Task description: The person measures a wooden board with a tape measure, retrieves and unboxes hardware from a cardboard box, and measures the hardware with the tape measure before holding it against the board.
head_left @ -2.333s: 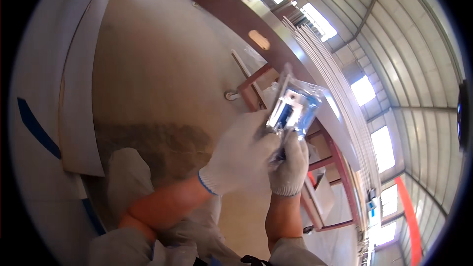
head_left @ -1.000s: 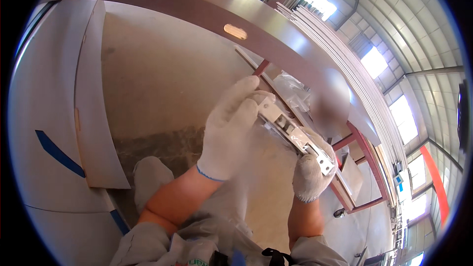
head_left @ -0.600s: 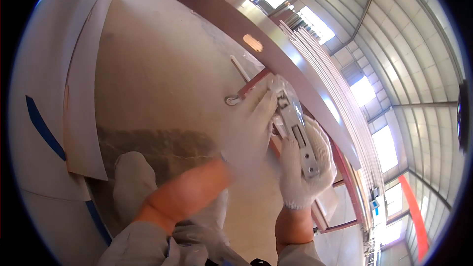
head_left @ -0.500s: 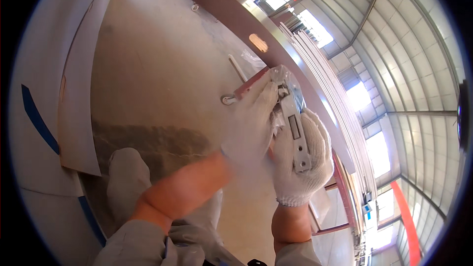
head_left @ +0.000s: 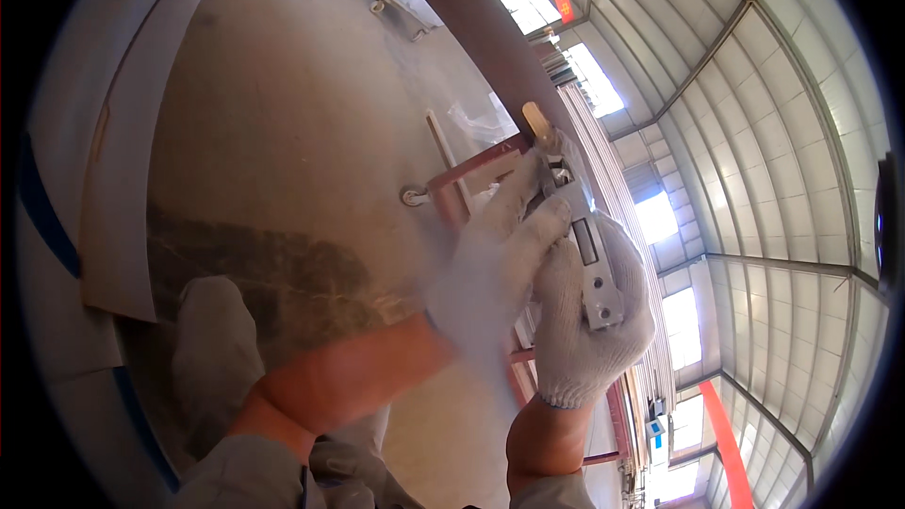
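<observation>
A silver mortise lock (head_left: 589,259) with a long faceplate lies tilted in my gloved right hand (head_left: 617,320), whose fingers wrap round its lower part. My gloved left hand (head_left: 500,259), partly smeared by motion, pinches the upper part of the lock near its latch. Clear plastic film (head_left: 575,170) clings round the lock's far end. Just beyond that end is a brown door panel (head_left: 504,47) with an oval cutout (head_left: 538,123) of bare wood in its edge. Both palms and the lock's underside are hidden.
A dark red wheeled frame (head_left: 471,168) stands on the floor beneath the panel, a caster (head_left: 413,195) at its corner. Pale panels (head_left: 123,217) with a blue strip (head_left: 45,217) rise on the left. Stacked sheets (head_left: 603,141) line the right.
My view has swung, so the panel's cutout now appears closer to the lock's far end. The left fingers have curled further over the lock, while the right hand keeps its grip.
</observation>
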Demonstrator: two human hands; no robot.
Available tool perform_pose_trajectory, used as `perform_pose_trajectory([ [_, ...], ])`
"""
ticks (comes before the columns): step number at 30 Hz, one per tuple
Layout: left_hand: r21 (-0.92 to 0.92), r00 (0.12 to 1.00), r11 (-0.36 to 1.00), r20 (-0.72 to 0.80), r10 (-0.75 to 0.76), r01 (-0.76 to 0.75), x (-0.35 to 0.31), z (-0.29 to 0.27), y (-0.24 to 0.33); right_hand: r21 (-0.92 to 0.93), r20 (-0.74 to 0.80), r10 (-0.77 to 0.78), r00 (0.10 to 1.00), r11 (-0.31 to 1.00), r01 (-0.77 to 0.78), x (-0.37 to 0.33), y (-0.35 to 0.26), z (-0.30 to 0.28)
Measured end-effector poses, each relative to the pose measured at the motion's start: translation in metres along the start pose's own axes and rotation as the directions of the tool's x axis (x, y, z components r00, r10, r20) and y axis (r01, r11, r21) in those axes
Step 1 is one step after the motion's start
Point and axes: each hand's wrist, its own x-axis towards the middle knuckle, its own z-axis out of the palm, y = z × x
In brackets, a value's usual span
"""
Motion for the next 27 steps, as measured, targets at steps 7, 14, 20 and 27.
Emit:
perform_pose_trajectory([
  [7,0.154,0.997,0.986,-0.034,0.069,-0.063,0.001,0.000,-0.009,0.019,-0.052,-0.067,0.996,0.997,0.068,0.001,0.009,0.001],
  [14,0.001,1.000,1.000,0.002,0.029,-0.029,0.004,0.004,-0.006,0.136,0.014,0.057,0.998,0.989,-0.058,-0.002,0.014,-0.004],
  [20,0.059,0.996,0.995,0.009,0.085,-0.085,0.008,0.001,-0.013,0.224,0.059,0.108,0.992,0.967,-0.118,-0.009,0.027,-0.002],
  [27,-0.119,0.998,0.993,0.054,0.011,-0.005,0.007,-0.001,-0.016,0.140,-0.033,-0.046,0.998,0.989,0.050,-0.004,0.028,0.000],
])
